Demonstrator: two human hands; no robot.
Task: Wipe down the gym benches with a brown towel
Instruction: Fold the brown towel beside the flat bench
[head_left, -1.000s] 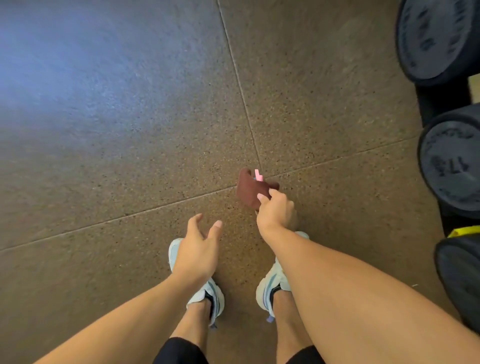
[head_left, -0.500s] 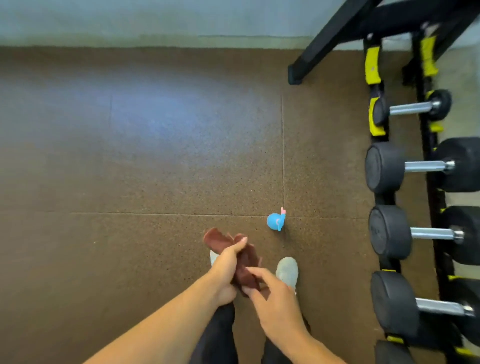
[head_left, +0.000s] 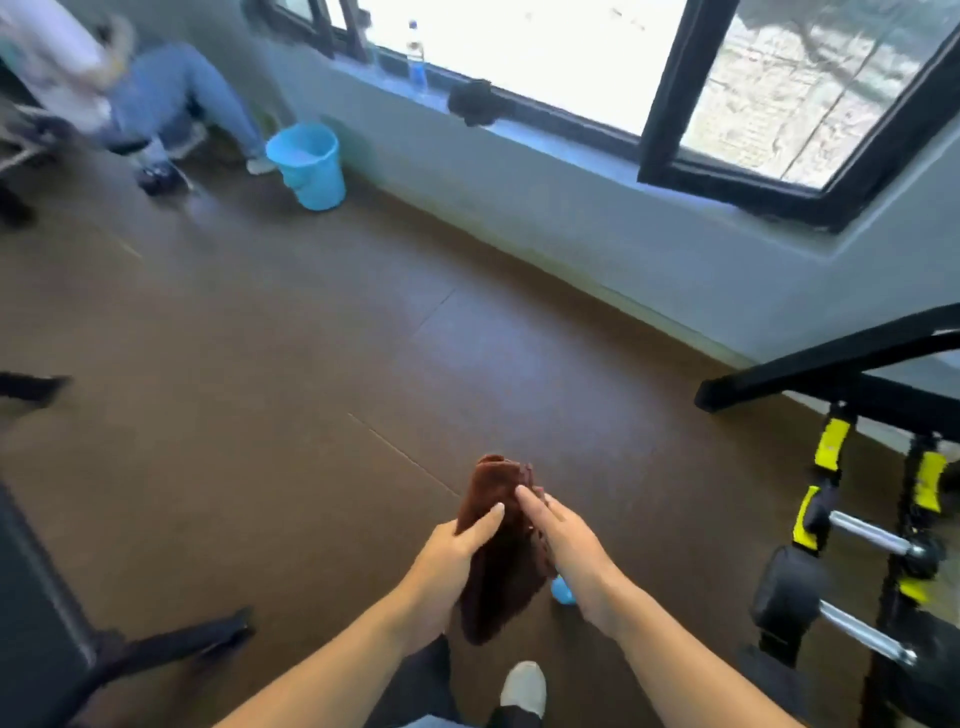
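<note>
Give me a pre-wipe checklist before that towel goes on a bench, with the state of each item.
1. Brown towel in hand: ok, left hand grips it.
2. Right hand helping: ok, straight fingers rest on the cloth.
3. Towel spread flat for wiping: not ok, it hangs bunched.
4. Bench within reach: cannot tell, only a dark padded edge shows at lower left.
5. Floor ahead free of trip hazards: ok.
6. Towel damp: cannot tell.

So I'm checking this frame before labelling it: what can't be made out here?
Head view only:
- Small blue object: mostly hidden behind the right hand and brown towel.
- Black bench: cut off by the left edge.
- Seated person: motion-blurred, cut off top left.
- Left hand: fingers hidden under the towel.
</note>
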